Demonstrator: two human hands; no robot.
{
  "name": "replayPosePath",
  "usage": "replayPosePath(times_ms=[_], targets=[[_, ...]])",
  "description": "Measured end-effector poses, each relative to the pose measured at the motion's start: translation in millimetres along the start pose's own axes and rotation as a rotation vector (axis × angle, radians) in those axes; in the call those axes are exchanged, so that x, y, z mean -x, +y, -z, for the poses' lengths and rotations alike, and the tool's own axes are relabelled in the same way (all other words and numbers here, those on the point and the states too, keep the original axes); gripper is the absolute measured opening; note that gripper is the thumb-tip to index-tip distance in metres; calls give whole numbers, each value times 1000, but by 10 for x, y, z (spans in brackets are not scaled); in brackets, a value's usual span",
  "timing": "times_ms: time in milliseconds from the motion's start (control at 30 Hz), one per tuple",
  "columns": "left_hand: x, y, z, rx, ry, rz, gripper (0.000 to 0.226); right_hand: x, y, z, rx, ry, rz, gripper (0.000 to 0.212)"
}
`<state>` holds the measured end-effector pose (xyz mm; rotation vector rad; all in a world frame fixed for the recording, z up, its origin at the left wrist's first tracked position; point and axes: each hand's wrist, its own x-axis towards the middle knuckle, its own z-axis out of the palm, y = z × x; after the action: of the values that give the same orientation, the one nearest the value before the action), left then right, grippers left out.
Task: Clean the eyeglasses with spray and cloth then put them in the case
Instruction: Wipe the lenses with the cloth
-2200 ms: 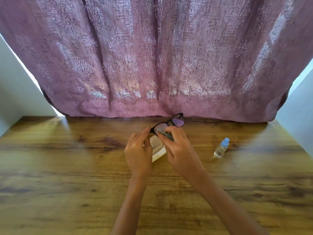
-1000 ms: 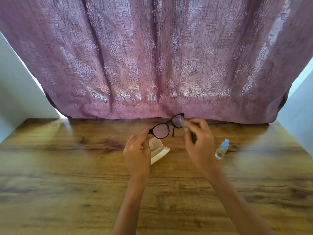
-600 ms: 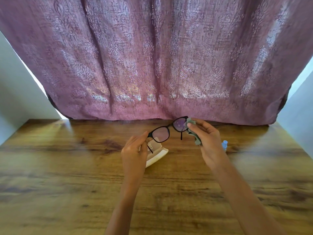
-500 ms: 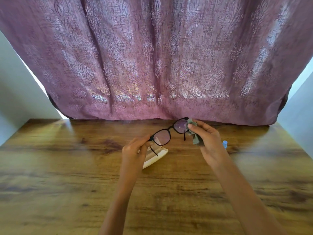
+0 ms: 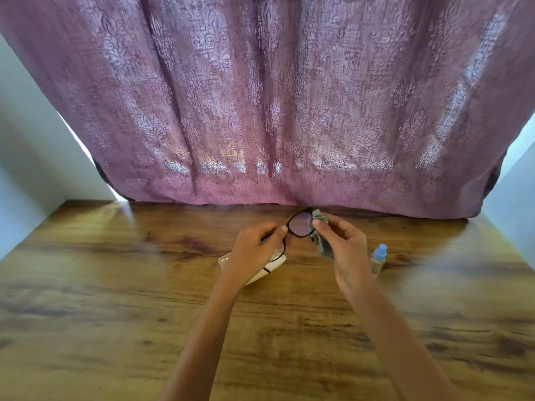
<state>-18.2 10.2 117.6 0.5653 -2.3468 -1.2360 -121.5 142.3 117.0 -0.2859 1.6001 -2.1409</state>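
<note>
The black-framed eyeglasses [image 5: 299, 225] are held in the air above the wooden surface [image 5: 115, 285], near its far edge. The left hand [image 5: 254, 256] pinches the frame at one lens, fingers closed on it. The right hand [image 5: 344, 250] pinches a grey cleaning cloth [image 5: 322, 244] against the edge of the other lens. The open white case [image 5: 254, 273] lies on the surface below the left hand. The spray bottle [image 5: 377, 259], blue-capped, stands upright just right of the right hand. A mauve patterned curtain [image 5: 260, 96] hangs behind.
</note>
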Motion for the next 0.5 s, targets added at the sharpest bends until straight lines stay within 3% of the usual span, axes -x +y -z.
replayPosePath(times_ms=[67, 133, 233, 400, 500], targets=[[-7, 61, -18, 58, -11, 41, 32, 1, 21, 41, 274, 57, 206, 14], [-11, 115, -34, 79, -1, 57, 31, -7, 32, 82, 605, 93, 567, 16], [-24, 127, -51, 86, 12, 62, 32, -13, 78, 120, 872, 38, 910, 19], [-22, 164, -84, 20, 14, 15, 30, 78, 114, 108, 1118, -191, 1032, 27], [0, 163, -83, -16, 51, -9, 30, 18, 30, 133, 1154, -140, 997, 30]])
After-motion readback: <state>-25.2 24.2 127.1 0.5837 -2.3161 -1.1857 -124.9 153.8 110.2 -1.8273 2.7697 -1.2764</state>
